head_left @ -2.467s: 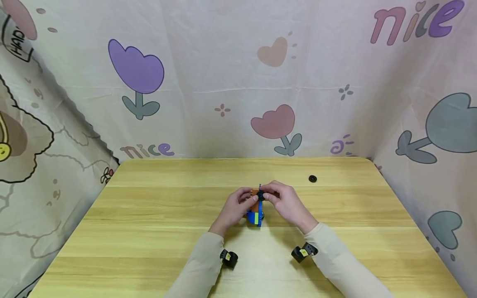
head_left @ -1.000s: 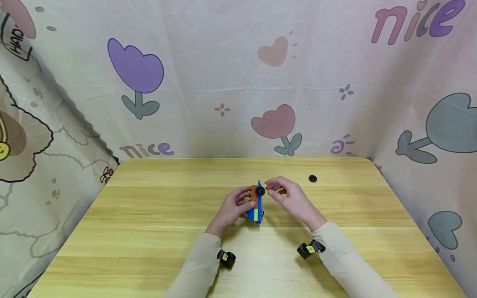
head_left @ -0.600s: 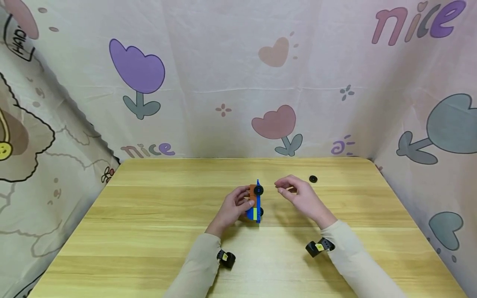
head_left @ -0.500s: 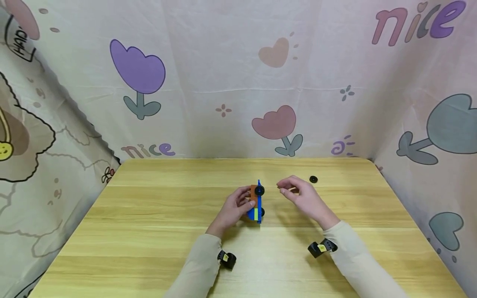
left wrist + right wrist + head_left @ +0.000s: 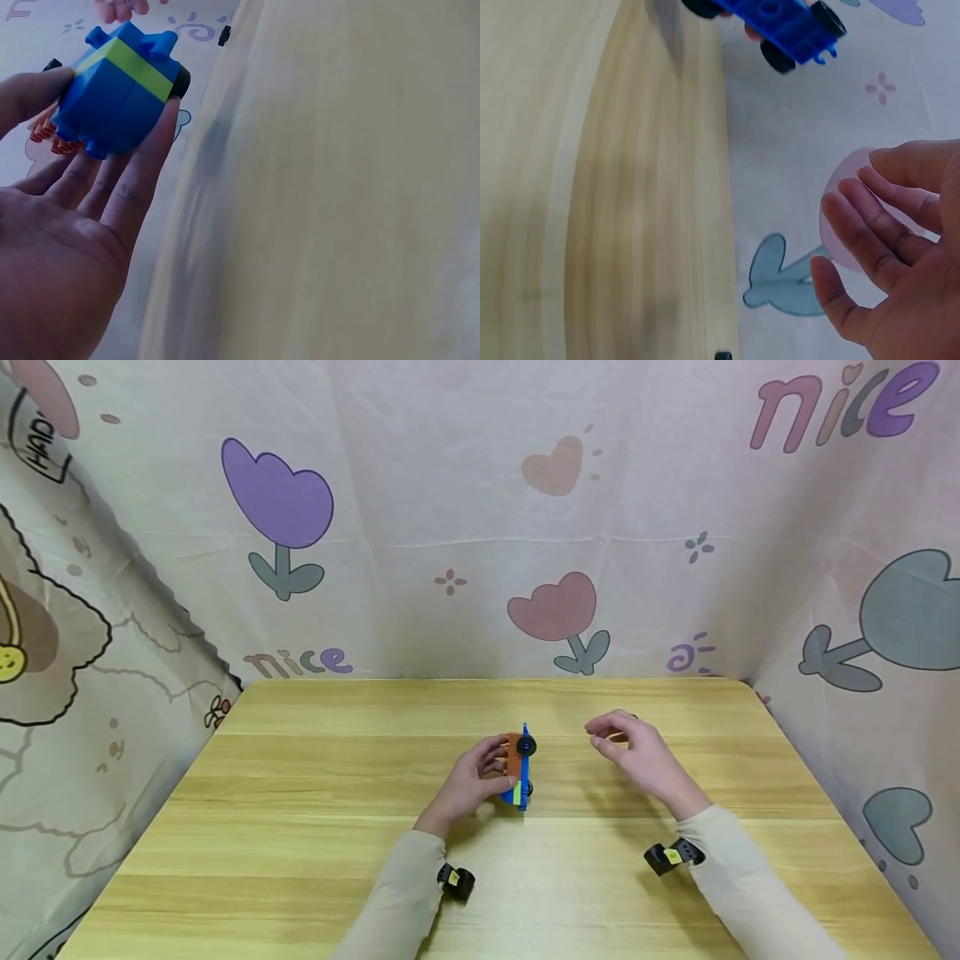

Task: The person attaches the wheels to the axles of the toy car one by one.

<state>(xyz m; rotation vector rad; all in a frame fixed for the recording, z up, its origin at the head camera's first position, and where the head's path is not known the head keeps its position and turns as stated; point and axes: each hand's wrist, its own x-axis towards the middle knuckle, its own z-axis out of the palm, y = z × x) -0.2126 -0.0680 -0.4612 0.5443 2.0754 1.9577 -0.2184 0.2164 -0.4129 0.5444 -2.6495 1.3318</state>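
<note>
My left hand [image 5: 468, 785] holds a toy building-block truck [image 5: 514, 760] between thumb and fingers. The truck has a blue base, an orange body and a lime stripe, with black wheels. Its blue-and-lime end [image 5: 120, 101] faces the left wrist camera. In the right wrist view the blue underside [image 5: 780, 26] shows, with three wheels visible. To the right of the truck, my right hand [image 5: 641, 756] is raised with loosely bent fingers and nothing in them. A loose black wheel [image 5: 224, 35] lies on the table, mostly hidden behind the right hand in the head view.
The wooden table [image 5: 300, 860] stretches around both hands. A printed cloth [image 5: 420, 510] hangs along its back and sides. Each wrist carries a small black camera, one on the left cuff [image 5: 456, 882] and one on the right [image 5: 673, 857].
My right hand has let go of the truck's wheel and moved right, now overlapping the loose wheel. My left hand keeps its hold on the truck, with the thumb slightly lower.
</note>
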